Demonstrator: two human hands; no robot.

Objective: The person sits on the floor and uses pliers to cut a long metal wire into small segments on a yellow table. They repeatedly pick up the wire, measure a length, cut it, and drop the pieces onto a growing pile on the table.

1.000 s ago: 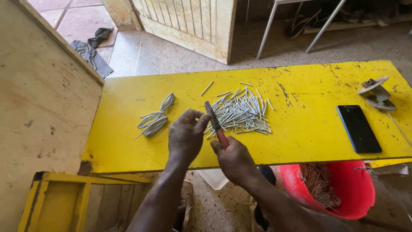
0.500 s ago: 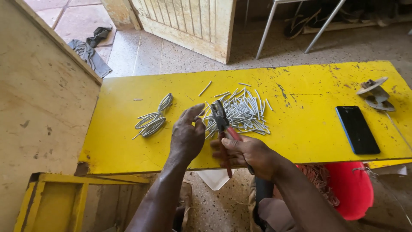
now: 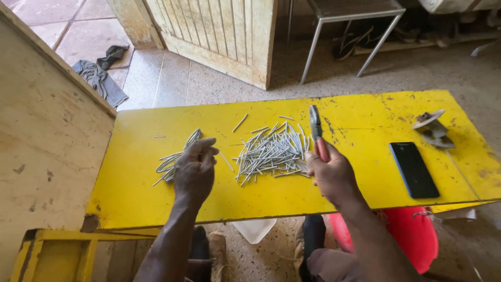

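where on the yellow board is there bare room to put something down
Bare yellow board runs along the near edge below the big wire pile, and between the pliers in the right hand and the black phone. It is crowded around the left hand by the small bundle.

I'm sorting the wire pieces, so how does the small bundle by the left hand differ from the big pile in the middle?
The small bundle of curved grey wire pieces is smaller, and bent; the large pile of straight grey wire pieces is bigger, fanned out. The left hand touches the bundle; the pile lies apart. Both rest on the yellow board.
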